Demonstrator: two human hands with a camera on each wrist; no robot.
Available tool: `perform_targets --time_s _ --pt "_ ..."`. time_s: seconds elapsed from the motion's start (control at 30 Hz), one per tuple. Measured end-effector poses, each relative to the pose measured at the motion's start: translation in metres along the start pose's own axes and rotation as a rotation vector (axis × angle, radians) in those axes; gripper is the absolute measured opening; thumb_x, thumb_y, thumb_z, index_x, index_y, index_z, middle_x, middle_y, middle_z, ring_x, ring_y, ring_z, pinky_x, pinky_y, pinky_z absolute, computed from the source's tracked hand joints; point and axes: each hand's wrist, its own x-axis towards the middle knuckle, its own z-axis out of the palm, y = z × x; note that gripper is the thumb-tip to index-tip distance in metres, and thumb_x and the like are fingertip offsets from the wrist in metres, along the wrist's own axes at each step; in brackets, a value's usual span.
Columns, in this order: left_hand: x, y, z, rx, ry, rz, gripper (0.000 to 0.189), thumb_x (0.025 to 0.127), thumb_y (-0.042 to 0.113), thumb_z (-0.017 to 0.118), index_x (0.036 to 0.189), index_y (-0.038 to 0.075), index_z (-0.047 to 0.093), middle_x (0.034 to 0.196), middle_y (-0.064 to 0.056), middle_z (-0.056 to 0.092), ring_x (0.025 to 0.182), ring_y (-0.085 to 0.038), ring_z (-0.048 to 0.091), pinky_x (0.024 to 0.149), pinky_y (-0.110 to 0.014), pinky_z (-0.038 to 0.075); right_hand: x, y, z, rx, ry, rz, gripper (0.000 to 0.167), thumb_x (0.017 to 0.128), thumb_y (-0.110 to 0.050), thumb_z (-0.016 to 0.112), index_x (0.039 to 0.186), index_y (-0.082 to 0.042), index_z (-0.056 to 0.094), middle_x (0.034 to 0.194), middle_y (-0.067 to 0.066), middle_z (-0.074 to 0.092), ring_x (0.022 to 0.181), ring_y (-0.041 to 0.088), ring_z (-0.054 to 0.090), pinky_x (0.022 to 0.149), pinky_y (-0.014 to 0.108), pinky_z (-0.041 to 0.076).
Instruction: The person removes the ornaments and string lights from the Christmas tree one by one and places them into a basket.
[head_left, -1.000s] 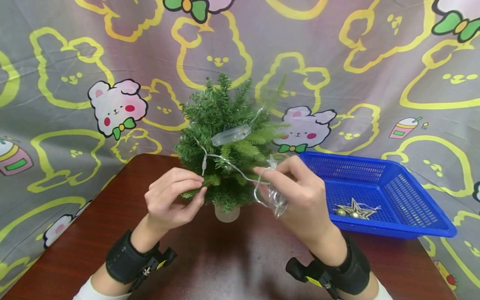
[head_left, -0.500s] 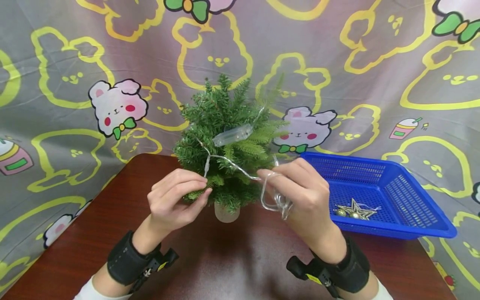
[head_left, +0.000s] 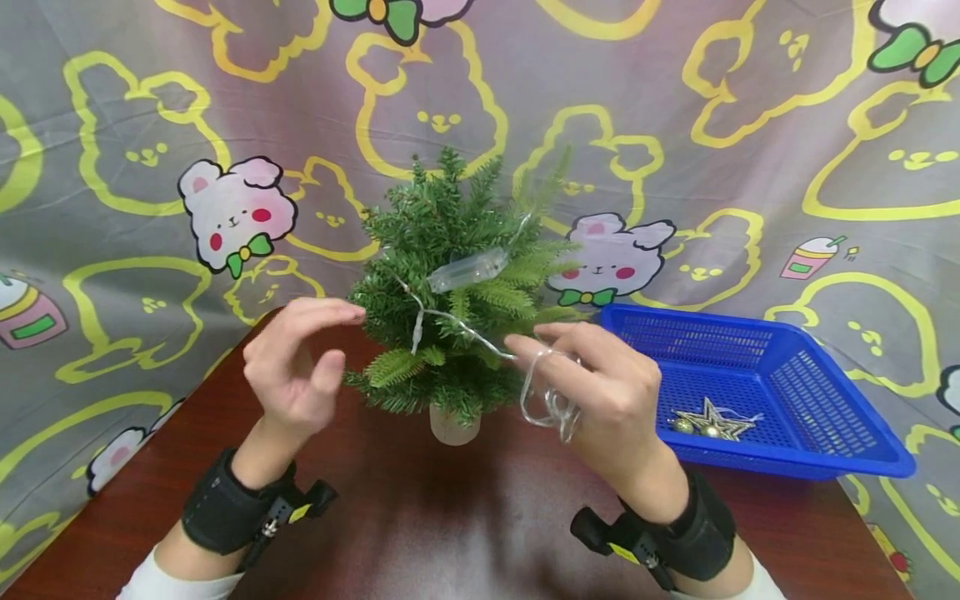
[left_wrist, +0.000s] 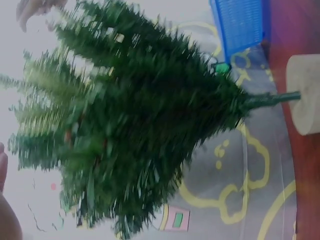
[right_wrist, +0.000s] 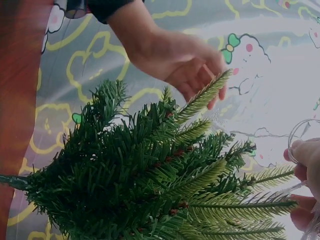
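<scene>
A small artificial Christmas tree (head_left: 450,225) in a whitish pot (head_left: 454,425) stands upright on the table. Across its branches runs a clear-wired light string (head_left: 471,331), with a snowflake-like piece (right_wrist: 215,119) on it. The string's clear plastic battery box (head_left: 468,271) lies against the front of the tree. My right hand (head_left: 600,379) pinches the wire at the tree's right side, and a loose coil hangs from its fingers. To the left of the branches, my left hand (head_left: 300,362) holds nothing, thumb and fingers apart. A small white tag-like piece (head_left: 417,332) dangles from the wire.
A blue plastic basket (head_left: 817,350) stands at the right with a gold star (head_left: 708,417) and small gold balls (head_left: 682,426) in it. Behind the brown table (head_left: 420,525) hangs a grey patterned cloth (head_left: 315,100).
My left hand has let go of the dangling white piece and the branch tip and moved left, away from the tree. My right hand still grips the wire, nearly unmoved.
</scene>
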Motion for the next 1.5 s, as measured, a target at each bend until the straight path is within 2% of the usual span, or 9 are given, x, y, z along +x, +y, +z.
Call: perform_targets --time_s 0.1,0.2,0.3,0.4,0.5,0.67,0.97,1.27,1.5 --pt "0.006 -0.01 -0.017 0.049 -0.025 -0.209 0.035 0.093 0.014 0.062 0.091 -0.021 0.063 0.09 -0.008 0.073 0.084 -0.015 0.069 0.079 -0.022 0.055 0.0 0.0 -0.001 -0.009 -0.003 -0.013 0.014 0.093 -0.013 0.067 0.089 -0.012 0.081 0.069 0.004 0.065 0.055 0.015 0.058 0.047 0.026 0.041" --pt "0.008 -0.025 -0.036 0.153 -0.122 -0.436 0.023 0.094 0.001 0.055 0.106 -0.016 0.064 0.101 0.002 0.071 0.094 -0.011 0.067 0.082 -0.02 0.052 0.002 0.0 0.0 0.0 0.009 -0.021 0.014 0.093 -0.013 0.067 0.089 -0.012 0.081 0.066 0.001 0.059 0.052 0.011 0.049 0.046 0.024 0.035" --pt "0.01 -0.039 -0.049 0.244 -0.236 -0.621 0.024 0.097 0.0 0.054 0.117 -0.008 0.065 0.108 0.008 0.069 0.103 -0.008 0.065 0.086 -0.016 0.049 0.004 0.0 0.0 0.013 0.026 -0.024 0.013 0.092 -0.016 0.069 0.089 -0.011 0.081 0.065 0.002 0.055 0.054 0.012 0.046 0.049 0.025 0.035" --pt "0.008 -0.051 -0.057 0.266 -0.317 -0.742 0.027 0.098 0.004 0.056 0.123 -0.003 0.064 0.113 0.009 0.067 0.107 -0.005 0.064 0.088 -0.013 0.049 0.005 0.0 0.001 0.02 0.036 -0.022 0.013 0.092 -0.016 0.069 0.089 -0.011 0.081 0.065 0.003 0.053 0.056 0.014 0.046 0.051 0.026 0.036" --pt "0.002 -0.06 -0.065 0.211 -0.392 -0.802 0.031 0.098 0.006 0.058 0.127 -0.003 0.062 0.121 0.005 0.063 0.112 -0.005 0.062 0.092 -0.013 0.05 0.006 0.0 0.002 0.019 0.037 -0.013 0.013 0.091 -0.015 0.07 0.085 -0.011 0.08 0.066 0.004 0.052 0.057 0.015 0.046 0.053 0.027 0.035" --pt "-0.01 -0.07 -0.074 0.149 -0.509 -0.795 0.037 0.094 -0.001 0.061 0.13 -0.002 0.06 0.129 0.002 0.059 0.12 -0.004 0.058 0.1 -0.015 0.047 0.008 0.0 0.005 0.031 0.057 0.008 0.013 0.09 -0.016 0.073 0.079 -0.01 0.078 0.066 0.005 0.049 0.058 0.016 0.043 0.054 0.028 0.032" --pt "-0.02 -0.073 -0.078 0.264 -0.574 -0.687 0.031 0.084 -0.002 0.073 0.115 0.006 0.071 0.119 0.008 0.065 0.113 0.0 0.058 0.091 -0.014 0.048 0.007 0.002 0.004 0.059 0.04 0.035 0.021 0.093 -0.026 0.07 0.087 -0.008 0.08 0.068 0.006 0.05 0.06 0.015 0.043 0.055 0.027 0.032" --pt "-0.032 -0.067 -0.08 0.318 -0.51 -0.607 0.03 0.076 -0.005 0.079 0.103 0.006 0.076 0.105 -0.009 0.071 0.101 -0.003 0.058 0.083 -0.016 0.045 0.003 0.007 0.0 0.083 0.015 0.118 0.038 0.095 -0.034 0.065 0.068 -0.007 0.068 0.067 0.006 0.049 0.058 0.014 0.046 0.053 0.026 0.037" --pt "-0.022 -0.04 -0.065 0.265 -0.436 -0.505 0.03 0.069 -0.015 0.077 0.097 -0.005 0.075 0.093 -0.018 0.07 0.091 -0.011 0.058 0.081 -0.018 0.043 -0.002 0.016 -0.007 0.124 0.029 0.271 0.044 0.093 -0.036 0.064 0.062 -0.006 0.059 0.068 0.008 0.053 0.058 0.012 0.048 0.053 0.023 0.037"
